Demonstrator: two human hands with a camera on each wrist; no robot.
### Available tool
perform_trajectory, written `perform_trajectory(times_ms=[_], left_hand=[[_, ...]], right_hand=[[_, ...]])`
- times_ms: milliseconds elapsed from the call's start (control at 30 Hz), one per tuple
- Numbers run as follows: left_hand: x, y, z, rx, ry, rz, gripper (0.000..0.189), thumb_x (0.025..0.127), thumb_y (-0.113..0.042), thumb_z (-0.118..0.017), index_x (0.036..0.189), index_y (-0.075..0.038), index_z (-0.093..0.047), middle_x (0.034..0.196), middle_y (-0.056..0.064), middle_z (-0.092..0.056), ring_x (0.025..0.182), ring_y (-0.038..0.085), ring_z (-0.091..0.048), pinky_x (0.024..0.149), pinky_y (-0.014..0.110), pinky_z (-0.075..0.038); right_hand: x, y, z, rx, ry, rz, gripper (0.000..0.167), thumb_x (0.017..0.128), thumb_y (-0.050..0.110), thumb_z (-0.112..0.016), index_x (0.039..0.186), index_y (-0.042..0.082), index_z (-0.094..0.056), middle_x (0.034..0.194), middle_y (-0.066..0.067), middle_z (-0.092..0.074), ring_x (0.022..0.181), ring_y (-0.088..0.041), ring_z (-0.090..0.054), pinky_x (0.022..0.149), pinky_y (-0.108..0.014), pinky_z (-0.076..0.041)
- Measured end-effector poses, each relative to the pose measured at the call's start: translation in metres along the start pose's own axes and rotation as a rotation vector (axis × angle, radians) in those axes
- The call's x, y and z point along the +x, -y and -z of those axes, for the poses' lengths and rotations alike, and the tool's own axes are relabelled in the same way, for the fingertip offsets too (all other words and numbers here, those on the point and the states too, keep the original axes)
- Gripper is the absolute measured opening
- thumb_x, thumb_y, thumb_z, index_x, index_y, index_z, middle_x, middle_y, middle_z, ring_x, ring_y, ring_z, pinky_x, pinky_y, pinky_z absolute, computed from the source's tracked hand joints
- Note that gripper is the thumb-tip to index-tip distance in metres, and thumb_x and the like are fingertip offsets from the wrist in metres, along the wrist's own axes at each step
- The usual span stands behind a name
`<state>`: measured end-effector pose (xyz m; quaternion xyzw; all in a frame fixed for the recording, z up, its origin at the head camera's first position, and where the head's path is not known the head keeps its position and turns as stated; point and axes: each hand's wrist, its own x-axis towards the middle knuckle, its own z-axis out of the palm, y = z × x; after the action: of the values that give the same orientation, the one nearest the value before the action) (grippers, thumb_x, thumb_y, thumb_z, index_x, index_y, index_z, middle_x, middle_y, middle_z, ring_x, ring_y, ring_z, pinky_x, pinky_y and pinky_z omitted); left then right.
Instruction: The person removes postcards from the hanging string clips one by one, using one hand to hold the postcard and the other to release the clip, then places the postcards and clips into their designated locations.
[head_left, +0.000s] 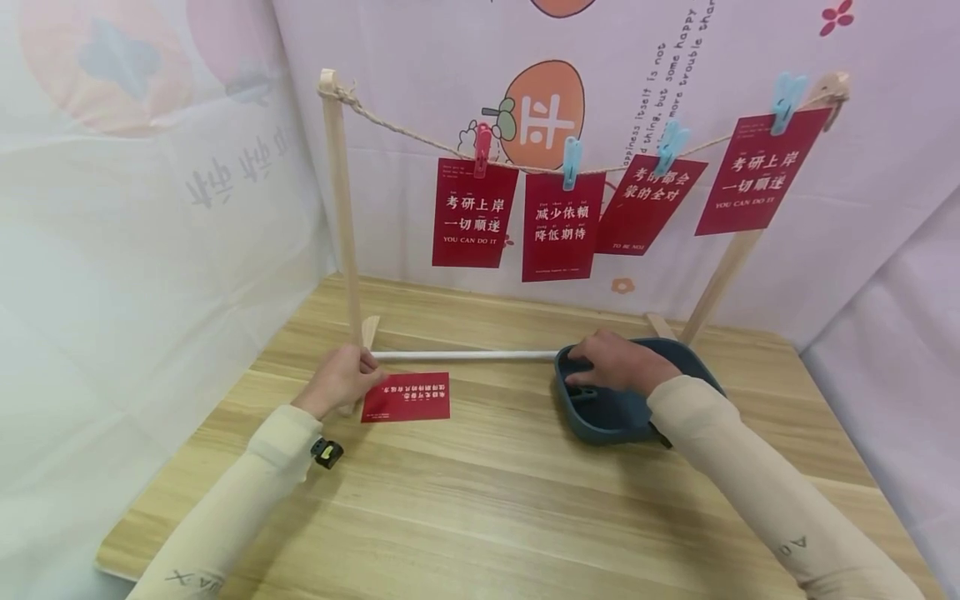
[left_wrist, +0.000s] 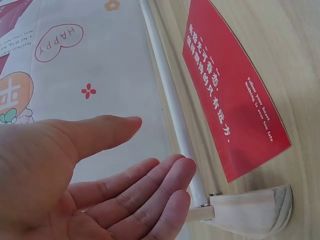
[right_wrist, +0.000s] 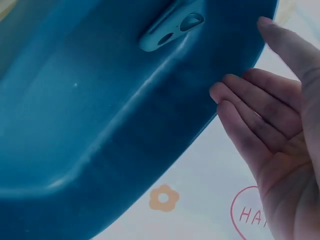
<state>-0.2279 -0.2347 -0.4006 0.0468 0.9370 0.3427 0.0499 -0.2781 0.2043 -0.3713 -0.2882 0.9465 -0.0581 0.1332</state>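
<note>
A red card (head_left: pixel 408 398) with white writing lies on the table, its lettering upside down in the head view. My left hand (head_left: pixel 345 379) is just beside its left end. In the left wrist view that hand (left_wrist: pixel 115 185) has thumb and fingers apart and holds nothing, away from the card (left_wrist: pixel 235 95). My right hand (head_left: pixel 618 362) reaches over the left side of a dark blue basin (head_left: pixel 600 433). A bluish clothespin (right_wrist: pixel 172 26) lies inside the basin, apart from the fingers of my right hand (right_wrist: pixel 275 105), which are extended and hold nothing.
A twine line (head_left: pixel 405 132) hangs between two wooden posts (head_left: pixel 341 208). Several red cards (head_left: pixel 474 221) hang from it by a red clothespin (head_left: pixel 482 150) and blue ones (head_left: pixel 572 162). A white rod (head_left: pixel 465 356) runs low between the posts. Printed cloth (head_left: pixel 420 50) stands behind.
</note>
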Motion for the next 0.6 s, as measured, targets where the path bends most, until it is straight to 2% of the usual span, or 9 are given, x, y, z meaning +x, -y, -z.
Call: perform_trajectory(times_ms=[200, 433, 600], left_hand=[[0.001, -0.003, 0.0, 0.002, -0.002, -0.006, 0.03, 0.098, -0.015, -0.074, 0.114, 0.009, -0.069, 0.112, 0.027, -0.076, 0.105, 0.037, -0.075, 0.089, 0.042, -0.065], [0.0, -0.008, 0.004, -0.028, 0.003, 0.001, 0.03, 0.099, -0.013, -0.072, 0.117, 0.011, -0.067, 0.114, 0.028, -0.074, 0.102, 0.036, -0.075, 0.084, 0.039, -0.066], [0.0, -0.011, 0.006, -0.038, -0.017, -0.009, 0.03, 0.099, -0.014, -0.072, 0.116, 0.01, -0.069, 0.115, 0.028, -0.075, 0.104, 0.037, -0.076, 0.085, 0.039, -0.066]], right_hand=[[-0.005, -0.001, 0.001, 0.085, -0.031, -0.009, 0.061, 0.095, 0.034, -0.081, 0.143, 0.002, -0.064, 0.132, -0.019, -0.074, 0.119, -0.035, -0.073, 0.102, -0.049, -0.06], [-0.009, -0.001, 0.003, 0.141, -0.104, 0.046, 0.059, 0.097, 0.034, -0.078, 0.143, 0.0, -0.063, 0.135, -0.02, -0.072, 0.122, -0.038, -0.072, 0.103, -0.051, -0.059], [-0.011, 0.002, 0.006, 0.148, -0.139, 0.046, 0.06, 0.097, 0.034, -0.079, 0.145, 0.001, -0.062, 0.141, -0.021, -0.068, 0.129, -0.04, -0.068, 0.106, -0.053, -0.056]])
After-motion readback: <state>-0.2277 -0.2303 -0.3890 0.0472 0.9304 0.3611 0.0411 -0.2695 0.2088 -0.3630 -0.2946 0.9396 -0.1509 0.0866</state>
